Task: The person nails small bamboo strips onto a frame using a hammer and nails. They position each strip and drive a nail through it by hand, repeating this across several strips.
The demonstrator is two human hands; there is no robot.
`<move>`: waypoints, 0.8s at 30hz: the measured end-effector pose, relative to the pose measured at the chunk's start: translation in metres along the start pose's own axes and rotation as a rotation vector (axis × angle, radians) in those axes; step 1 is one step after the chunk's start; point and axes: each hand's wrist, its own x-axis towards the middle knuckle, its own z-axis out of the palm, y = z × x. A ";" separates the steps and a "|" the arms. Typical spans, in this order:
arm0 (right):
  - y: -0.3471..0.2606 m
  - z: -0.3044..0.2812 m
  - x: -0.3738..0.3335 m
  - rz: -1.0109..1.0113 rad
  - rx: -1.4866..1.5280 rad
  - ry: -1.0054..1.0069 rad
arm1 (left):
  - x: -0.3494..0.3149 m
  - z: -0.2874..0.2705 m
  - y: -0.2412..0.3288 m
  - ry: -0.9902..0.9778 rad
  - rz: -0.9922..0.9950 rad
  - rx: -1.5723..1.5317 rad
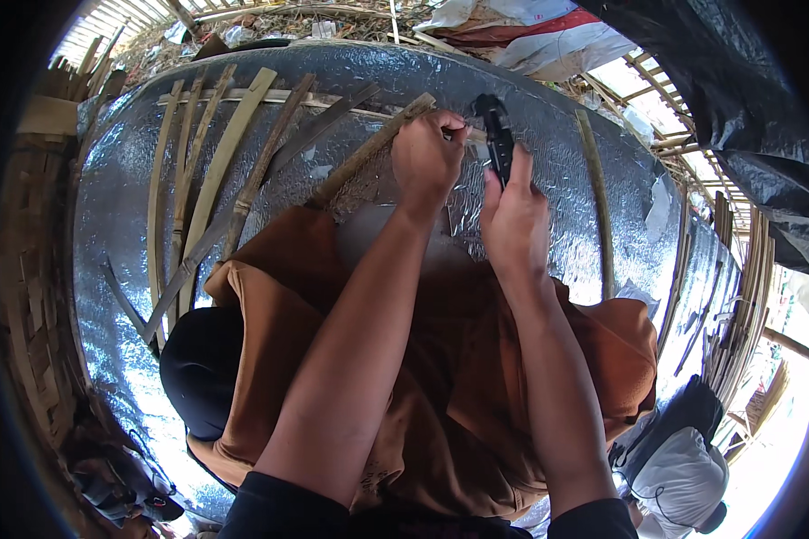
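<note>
Your left hand (pixel 425 160) pinches something indistinct beside a bamboo strip (pixel 360 163); your right hand (pixel 517 218) grips a black tool (pixel 496 135). Slipping, it could strike your left hand.

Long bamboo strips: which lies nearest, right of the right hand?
The narrow olive-brown bamboo strip lying alone; others lie left of the right hand or farther right.

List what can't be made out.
Head view:
Anything in the left hand: too small, covered by the hand.
Black tool in the right hand: upper end blurred.
Bamboo strip beside the left hand: lower end behind brown cloth.
Black sleeves: cut off by the lower edge.
</note>
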 end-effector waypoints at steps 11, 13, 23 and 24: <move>-0.004 -0.001 0.000 0.011 0.014 -0.055 | 0.004 -0.001 0.002 -0.013 -0.027 0.032; -0.011 -0.003 0.001 -0.027 0.124 0.167 | -0.001 -0.001 -0.003 0.011 -0.034 0.002; -0.008 -0.004 0.002 0.034 0.072 0.141 | 0.000 -0.001 -0.002 -0.017 -0.021 -0.008; -0.007 -0.004 0.002 0.047 0.018 0.028 | 0.001 0.000 -0.004 -0.043 -0.046 0.005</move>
